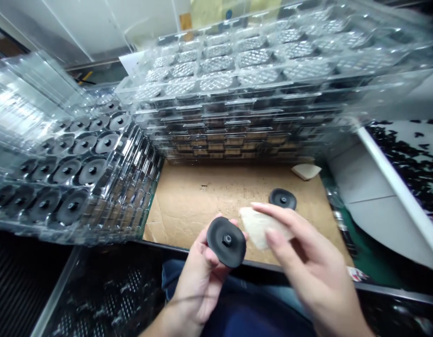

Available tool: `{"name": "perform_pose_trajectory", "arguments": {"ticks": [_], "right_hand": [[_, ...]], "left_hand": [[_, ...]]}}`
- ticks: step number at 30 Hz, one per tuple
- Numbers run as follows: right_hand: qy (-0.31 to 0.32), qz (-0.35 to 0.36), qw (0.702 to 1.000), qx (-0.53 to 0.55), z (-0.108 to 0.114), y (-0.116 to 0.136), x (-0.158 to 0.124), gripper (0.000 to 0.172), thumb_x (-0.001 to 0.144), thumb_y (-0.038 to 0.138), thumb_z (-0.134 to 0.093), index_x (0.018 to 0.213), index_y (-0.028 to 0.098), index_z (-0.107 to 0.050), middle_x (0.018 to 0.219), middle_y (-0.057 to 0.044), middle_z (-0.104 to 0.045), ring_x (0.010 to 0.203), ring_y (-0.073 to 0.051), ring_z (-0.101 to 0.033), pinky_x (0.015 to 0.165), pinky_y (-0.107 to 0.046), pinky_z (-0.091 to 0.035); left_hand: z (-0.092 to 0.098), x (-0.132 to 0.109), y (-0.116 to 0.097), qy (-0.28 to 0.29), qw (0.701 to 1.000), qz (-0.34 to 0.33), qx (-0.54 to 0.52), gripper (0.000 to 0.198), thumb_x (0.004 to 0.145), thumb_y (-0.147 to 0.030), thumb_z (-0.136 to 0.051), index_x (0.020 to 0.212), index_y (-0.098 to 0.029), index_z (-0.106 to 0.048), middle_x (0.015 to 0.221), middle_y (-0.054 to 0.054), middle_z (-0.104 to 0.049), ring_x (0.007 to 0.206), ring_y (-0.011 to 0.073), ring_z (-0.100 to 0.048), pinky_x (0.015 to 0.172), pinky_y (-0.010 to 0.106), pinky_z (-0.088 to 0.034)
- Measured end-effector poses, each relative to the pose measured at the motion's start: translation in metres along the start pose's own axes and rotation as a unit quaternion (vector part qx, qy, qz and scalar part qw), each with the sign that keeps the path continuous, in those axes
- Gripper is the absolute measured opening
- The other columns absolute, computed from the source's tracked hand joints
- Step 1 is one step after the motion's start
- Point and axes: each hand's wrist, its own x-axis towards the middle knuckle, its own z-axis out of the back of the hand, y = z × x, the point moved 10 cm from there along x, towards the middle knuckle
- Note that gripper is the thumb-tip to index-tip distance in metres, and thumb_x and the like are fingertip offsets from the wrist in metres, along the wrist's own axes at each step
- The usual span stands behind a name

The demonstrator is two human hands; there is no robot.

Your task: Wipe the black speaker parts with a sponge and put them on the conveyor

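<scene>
My left hand [205, 276] grips a black disc-shaped part [221, 248] by its edge, its dished face and small central stud turned up toward me. Close beside it on the right, my right hand [307, 252] pinches a cream-coloured wedge-shaped pad [256, 227] between thumb and fingers. The pad's tip is near the disc's rim; whether they touch I cannot tell. Just beyond my right hand, a second black disc [282, 199] lies on the cardboard sheet [198, 192]. Farther back on the cardboard rests another cream wedge [306, 171].
Clear plastic trays [216, 84] are stacked high behind the cardboard. At left, another tray stack [128, 178] holds several black discs [91, 171] in its pockets. On the right stands a white-edged bin [395, 187] beside many small black pieces [409, 159].
</scene>
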Motion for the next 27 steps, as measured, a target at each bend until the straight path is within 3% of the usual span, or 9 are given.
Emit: {"name": "perform_pose_trajectory", "arguments": {"ticks": [3,6,7,11,15,19,21,24,27], "right_hand": [[0.059,0.122,0.991,0.007,-0.012,0.055,0.005,0.028,0.085,0.013,-0.046,0.109,0.018,-0.058,0.089,-0.003,-0.068,0.076,-0.015,-0.061,0.068,-0.027,-0.049],[0.168,0.124,0.978,0.009,-0.04,0.064,0.004,0.025,0.084,0.009,-0.044,0.098,0.02,-0.062,0.085,0.0,-0.068,0.07,-0.013,-0.06,0.068,-0.027,-0.047],[0.172,0.117,0.978,0.002,-0.043,0.063,0.005,0.024,0.084,0.01,-0.044,0.096,0.02,-0.062,0.085,0.0,-0.068,0.07,-0.013,-0.06,0.068,-0.027,-0.046],[0.08,0.147,0.986,-0.013,-0.03,0.068,0.007,0.026,0.084,0.011,-0.041,0.103,0.013,-0.06,0.082,-0.006,-0.066,0.07,-0.017,-0.058,0.066,-0.032,-0.044],[0.183,0.147,0.972,0.001,-0.029,0.059,-0.009,0.027,0.083,0.007,-0.044,0.101,0.021,-0.058,0.086,0.001,-0.068,0.069,-0.013,-0.06,0.066,-0.026,-0.043],[0.173,0.126,0.97,-0.111,-0.015,0.04,-0.01,0.026,0.085,0.01,-0.042,0.104,0.021,-0.057,0.075,0.0,-0.064,0.061,-0.013,-0.055,0.06,-0.028,-0.039],[0.134,0.168,0.966,-0.144,-0.012,0.05,-0.005,0.028,0.088,0.013,-0.039,0.106,0.021,-0.059,0.07,-0.001,-0.061,0.06,-0.015,-0.05,0.059,-0.03,-0.035],[0.136,0.263,0.952,-0.08,-0.018,0.073,0.003,0.031,0.091,0.017,-0.036,0.097,0.025,-0.065,0.064,0.0,-0.057,0.059,-0.015,-0.046,0.06,-0.031,-0.032],[0.14,0.221,0.964,-0.047,-0.021,0.056,0.019,0.027,0.088,0.014,-0.043,0.1,0.024,-0.065,0.075,-0.001,-0.062,0.068,-0.014,-0.052,0.064,-0.029,-0.037]], "left_hand": [[0.003,-0.001,0.004,0.013,1.0,0.013,0.01,0.049,0.054,-0.034,-0.081,0.1,-0.022,-0.067,0.092,0.004,-0.071,0.088,0.0183,-0.063,0.074,0.023,-0.049],[0.009,-0.003,-0.003,0.013,1.0,-0.013,0.0,0.049,0.054,-0.027,-0.082,0.101,-0.025,-0.067,0.102,0.002,-0.07,0.096,0.0196,-0.062,0.081,0.024,-0.049],[0.008,-0.003,-0.004,0.018,1.0,-0.019,0.003,0.047,0.053,-0.026,-0.082,0.098,-0.024,-0.068,0.102,0.002,-0.07,0.098,0.0201,-0.061,0.084,0.024,-0.048],[-0.003,-0.006,0.002,0.071,0.997,0.01,0.005,0.039,0.06,-0.036,-0.077,0.095,-0.022,-0.07,0.103,0.005,-0.07,0.106,0.0236,-0.058,0.097,0.032,-0.042],[-0.005,-0.004,-0.001,0.099,0.995,0.006,-0.032,0.057,0.047,-0.033,-0.085,0.101,-0.026,-0.068,0.105,0.003,-0.07,0.095,0.0186,-0.064,0.086,0.024,-0.047],[-0.003,-0.002,0.006,0.078,0.995,0.042,-0.04,0.063,0.035,-0.029,-0.088,0.095,-0.025,-0.07,0.098,0.003,-0.072,0.087,0.0155,-0.065,0.076,0.02,-0.048],[-0.011,-0.005,0.008,0.089,0.994,0.059,-0.038,0.054,0.043,-0.027,-0.087,0.094,-0.023,-0.07,0.09,0.002,-0.073,0.084,0.0141,-0.065,0.077,0.02,-0.047],[-0.026,-0.012,0.008,0.138,0.987,0.078,-0.008,0.034,0.061,-0.026,-0.078,0.094,-0.02,-0.071,0.083,0.001,-0.072,0.083,0.0147,-0.064,0.084,0.024,-0.046],[-0.032,-0.016,0.002,0.175,0.983,0.056,-0.004,0.037,0.061,-0.032,-0.078,0.094,-0.017,-0.07,0.092,0.003,-0.072,0.086,0.0164,-0.065,0.082,0.023,-0.047]]}}
